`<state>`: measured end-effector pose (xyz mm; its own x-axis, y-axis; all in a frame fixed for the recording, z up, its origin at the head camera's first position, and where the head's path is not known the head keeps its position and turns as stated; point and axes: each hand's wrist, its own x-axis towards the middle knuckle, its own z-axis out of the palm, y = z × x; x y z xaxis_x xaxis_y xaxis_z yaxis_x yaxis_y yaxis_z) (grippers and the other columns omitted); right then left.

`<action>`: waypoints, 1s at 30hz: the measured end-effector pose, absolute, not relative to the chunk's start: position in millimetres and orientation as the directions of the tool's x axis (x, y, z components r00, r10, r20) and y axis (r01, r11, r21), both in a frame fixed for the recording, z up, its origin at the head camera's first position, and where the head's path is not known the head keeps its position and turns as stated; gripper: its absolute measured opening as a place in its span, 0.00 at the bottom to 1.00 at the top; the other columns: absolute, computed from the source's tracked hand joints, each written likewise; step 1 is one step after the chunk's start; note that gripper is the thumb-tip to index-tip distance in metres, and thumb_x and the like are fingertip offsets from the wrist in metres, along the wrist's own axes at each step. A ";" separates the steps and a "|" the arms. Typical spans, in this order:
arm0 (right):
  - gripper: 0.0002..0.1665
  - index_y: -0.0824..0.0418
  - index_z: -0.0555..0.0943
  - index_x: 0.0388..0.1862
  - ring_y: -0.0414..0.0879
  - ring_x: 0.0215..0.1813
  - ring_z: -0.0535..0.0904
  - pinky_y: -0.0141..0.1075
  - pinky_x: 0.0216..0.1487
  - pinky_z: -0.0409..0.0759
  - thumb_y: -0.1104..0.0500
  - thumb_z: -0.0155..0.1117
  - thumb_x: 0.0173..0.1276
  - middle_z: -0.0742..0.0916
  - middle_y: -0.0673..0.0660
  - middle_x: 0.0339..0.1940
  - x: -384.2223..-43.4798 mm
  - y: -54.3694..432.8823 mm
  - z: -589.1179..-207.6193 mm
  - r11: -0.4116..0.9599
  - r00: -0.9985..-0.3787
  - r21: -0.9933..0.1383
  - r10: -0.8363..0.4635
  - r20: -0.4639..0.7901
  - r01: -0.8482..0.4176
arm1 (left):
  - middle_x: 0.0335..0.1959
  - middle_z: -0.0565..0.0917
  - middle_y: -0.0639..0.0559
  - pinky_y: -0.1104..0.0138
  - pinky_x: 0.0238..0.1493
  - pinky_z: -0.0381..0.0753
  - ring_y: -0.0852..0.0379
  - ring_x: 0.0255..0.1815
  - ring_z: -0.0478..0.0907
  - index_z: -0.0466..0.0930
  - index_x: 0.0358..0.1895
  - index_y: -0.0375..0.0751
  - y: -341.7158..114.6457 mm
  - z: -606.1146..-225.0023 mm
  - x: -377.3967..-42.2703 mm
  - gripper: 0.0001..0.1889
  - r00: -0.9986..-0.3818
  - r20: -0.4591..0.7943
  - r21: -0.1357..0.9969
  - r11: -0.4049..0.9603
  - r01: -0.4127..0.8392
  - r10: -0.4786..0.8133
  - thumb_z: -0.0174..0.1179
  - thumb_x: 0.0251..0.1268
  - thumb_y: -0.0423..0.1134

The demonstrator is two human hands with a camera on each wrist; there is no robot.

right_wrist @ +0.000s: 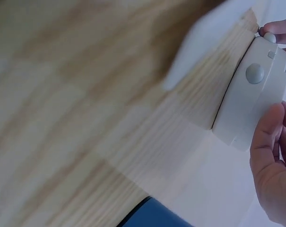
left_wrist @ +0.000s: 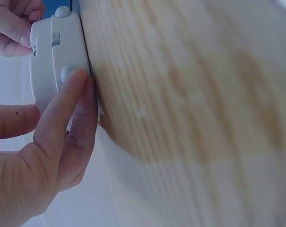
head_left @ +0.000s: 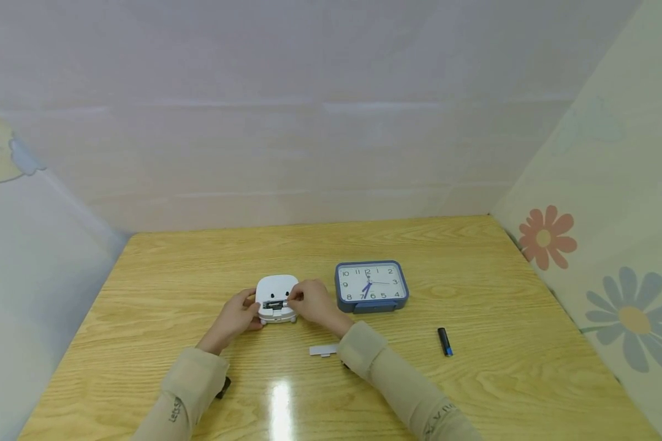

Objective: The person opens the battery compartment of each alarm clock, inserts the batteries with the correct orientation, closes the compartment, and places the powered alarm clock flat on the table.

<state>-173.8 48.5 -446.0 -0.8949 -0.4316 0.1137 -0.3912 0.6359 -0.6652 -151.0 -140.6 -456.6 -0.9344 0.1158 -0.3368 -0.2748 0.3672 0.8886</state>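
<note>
I note 1 white, rounded device (head_left: 276,286) lying flat, left of centre. 2 dark dots (head_left: 273,296) on its upper face; rounded knobs (right_wrist: 255,73) on its near side. Uncovered slot holds a dark battery (head_left: 273,304) lengthwise.

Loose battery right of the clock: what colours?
The battery is mostly black, blue toward its near end; best in head view.

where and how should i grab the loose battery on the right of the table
Pinch the loose battery across its middle, probably best from above: it is a slim cylinder lying flat, with bare table along both long sides.
</note>
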 end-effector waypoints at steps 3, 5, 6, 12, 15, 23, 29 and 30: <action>0.03 0.61 0.80 0.23 0.37 0.24 0.70 0.25 0.26 0.69 0.65 0.67 0.52 0.79 0.48 0.19 -175.0 47.9 -447.0 0.629 -0.911 -0.693 -0.401 0.099 -0.352 | 0.53 0.66 0.26 0.63 0.35 0.82 0.49 0.36 0.78 0.52 0.66 0.25 -140.6 -456.5 -150.9 0.23 -0.937 -0.327 0.895 0.359 -0.264 0.127 0.41 0.69 0.27; 0.05 0.62 0.78 0.25 0.37 0.23 0.69 0.25 0.25 0.68 0.65 0.68 0.52 0.76 0.48 0.18 -176.0 46.9 -447.7 0.625 -0.927 -0.724 -0.370 0.057 -0.294 | 0.52 0.66 0.26 0.64 0.35 0.82 0.49 0.36 0.79 0.52 0.65 0.25 -140.5 -456.3 -150.9 0.23 -0.937 -0.325 0.897 0.356 -0.263 0.127 0.41 0.69 0.27; 0.06 0.62 0.78 0.26 0.37 0.23 0.68 0.25 0.24 0.68 0.65 0.68 0.51 0.76 0.48 0.19 -176.7 46.3 -448.2 0.623 -0.936 -0.739 -0.351 0.030 -0.257 | 0.53 0.66 0.26 0.64 0.35 0.82 0.50 0.36 0.79 0.52 0.65 0.25 -140.4 -456.5 -151.0 0.23 -0.937 -0.324 0.896 0.359 -0.261 0.130 0.41 0.69 0.27; 0.11 0.63 0.77 0.26 0.40 0.24 0.68 0.27 0.23 0.69 0.66 0.71 0.47 0.75 0.49 0.20 -180.9 43.0 -447.9 0.606 -0.959 -0.788 -0.273 -0.073 -0.112 | 0.53 0.66 0.25 0.64 0.35 0.82 0.49 0.36 0.79 0.53 0.65 0.25 -140.1 -456.6 -150.9 0.23 -0.938 -0.321 0.895 0.367 -0.255 0.130 0.41 0.69 0.28; 0.11 0.63 0.77 0.25 0.40 0.24 0.69 0.27 0.23 0.69 0.66 0.72 0.46 0.76 0.50 0.20 -182.1 42.3 -446.8 0.599 -0.960 -0.795 -0.267 -0.090 -0.092 | 0.52 0.66 0.26 0.64 0.35 0.82 0.50 0.36 0.79 0.53 0.65 0.26 -140.5 -456.3 -150.8 0.23 -0.939 -0.322 0.893 0.369 -0.259 0.121 0.41 0.69 0.28; 0.09 0.63 0.78 0.23 0.39 0.19 0.67 0.26 0.16 0.67 0.68 0.72 0.47 0.75 0.51 0.17 -184.6 41.8 -447.7 0.569 -0.956 -0.822 -0.250 -0.150 -0.020 | 0.52 0.67 0.26 0.63 0.35 0.82 0.50 0.35 0.78 0.52 0.65 0.25 -140.0 -454.8 -150.1 0.23 -0.937 -0.324 0.893 0.367 -0.259 0.128 0.40 0.69 0.27; 0.09 0.63 0.78 0.21 0.39 0.17 0.67 0.26 0.16 0.67 0.69 0.71 0.46 0.75 0.51 0.16 -184.2 41.0 -445.5 0.556 -0.954 -0.831 -0.247 -0.168 0.003 | 0.53 0.66 0.25 0.62 0.36 0.82 0.49 0.35 0.79 0.52 0.65 0.24 -140.1 -452.1 -149.2 0.23 -0.935 -0.326 0.894 0.365 -0.259 0.136 0.40 0.69 0.27; 0.09 0.63 0.78 0.21 0.39 0.17 0.67 0.26 0.16 0.67 0.69 0.71 0.46 0.75 0.50 0.15 -184.1 40.8 -445.4 0.553 -0.954 -0.833 -0.245 -0.170 0.006 | 0.53 0.66 0.24 0.62 0.36 0.82 0.49 0.35 0.79 0.51 0.65 0.24 -140.1 -452.1 -149.2 0.23 -0.936 -0.323 0.895 0.365 -0.256 0.137 0.40 0.69 0.27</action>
<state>-184.1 40.8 -445.4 -0.9545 -0.2454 -0.1697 0.0058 0.5533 -0.8329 -149.2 -140.1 -452.1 -0.9362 0.1373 -0.3235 -0.2558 0.3648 0.8953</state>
